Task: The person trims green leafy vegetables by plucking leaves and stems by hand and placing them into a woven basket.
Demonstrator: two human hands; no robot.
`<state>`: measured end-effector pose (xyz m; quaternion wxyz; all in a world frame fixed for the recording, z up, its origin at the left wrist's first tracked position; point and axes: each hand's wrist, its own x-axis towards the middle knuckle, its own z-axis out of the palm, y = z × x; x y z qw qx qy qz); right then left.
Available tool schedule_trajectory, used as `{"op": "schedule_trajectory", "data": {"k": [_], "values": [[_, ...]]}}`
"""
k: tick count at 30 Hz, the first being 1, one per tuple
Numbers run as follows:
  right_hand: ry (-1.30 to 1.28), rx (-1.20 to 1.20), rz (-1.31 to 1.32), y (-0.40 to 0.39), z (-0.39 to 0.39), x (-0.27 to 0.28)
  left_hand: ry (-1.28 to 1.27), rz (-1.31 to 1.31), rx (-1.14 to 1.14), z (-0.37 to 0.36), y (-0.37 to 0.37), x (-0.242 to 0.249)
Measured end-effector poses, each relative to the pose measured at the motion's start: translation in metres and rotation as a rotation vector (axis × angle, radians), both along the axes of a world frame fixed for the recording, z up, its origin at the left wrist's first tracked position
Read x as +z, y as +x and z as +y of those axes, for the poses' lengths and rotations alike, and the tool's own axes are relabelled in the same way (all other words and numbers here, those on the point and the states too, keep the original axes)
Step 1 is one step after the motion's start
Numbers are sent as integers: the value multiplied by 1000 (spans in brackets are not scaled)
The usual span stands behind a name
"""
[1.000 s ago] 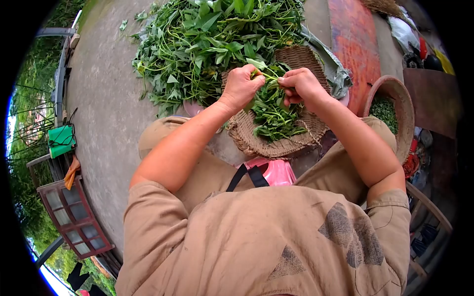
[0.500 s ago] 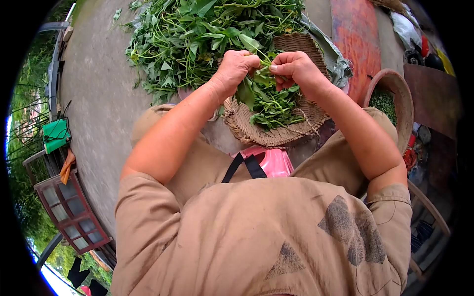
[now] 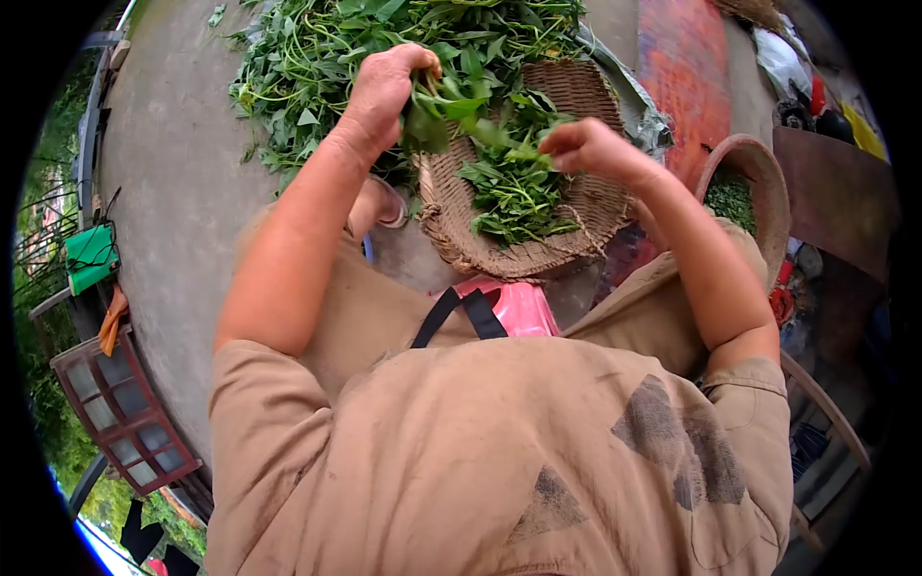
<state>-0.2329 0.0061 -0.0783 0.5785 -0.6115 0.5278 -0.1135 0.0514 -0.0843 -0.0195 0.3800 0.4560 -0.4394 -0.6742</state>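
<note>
My left hand (image 3: 384, 91) is closed around leafy green stems (image 3: 430, 120), whose leaves hang below the fingers. It is at the edge of a big heap of leafy greens (image 3: 317, 72). Over the woven basket (image 3: 586, 106), my right hand (image 3: 595, 152) pinches a green sprig (image 3: 523, 152), slightly blurred by motion. Beneath it in the basket lies a small pile of picked leafy tips (image 3: 514, 197). The two hands are apart.
A pink plastic stool (image 3: 523, 305) is between my legs. To the right stands a round container (image 3: 773, 192) of chopped greens, near a reddish board (image 3: 684, 77). A framed window panel (image 3: 125, 413) and a green object (image 3: 91, 259) are at left.
My hands were together on one stem and have moved apart. The left went up and left with the stems; the right moved slightly down and right over the basket.
</note>
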Motion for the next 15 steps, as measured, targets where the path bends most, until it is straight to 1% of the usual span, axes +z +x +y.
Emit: {"op": "schedule_trajectory", "data": {"k": [1,2,3,5,7,8,9,10,11,13,15], "values": [[-10,70,74,-3,8,0,-77,-80,-14,3,3,2],[-101,111,314,-10,15,3,-72,-85,-37,5,4,4],[-157,74,495,-22,21,-3,-66,-87,-62,6,5,7],[-162,-62,726,-64,23,-12,-42,-102,-89,8,7,11],[-222,-308,828,-128,30,-36,-2,-34,-76,11,9,16],[-215,-244,941,-143,37,-28,0,-16,-87,12,11,20],[69,-85,1138,-133,59,-10,14,-20,-72,14,10,25],[114,128,1238,-167,109,-65,26,-8,-56,16,11,26],[244,315,1374,-157,133,-70,32,3,-37,14,12,27],[407,532,1514,-127,146,-54,66,55,8,7,15,28],[405,501,1464,-114,131,-41,97,89,40,6,22,31]]}}
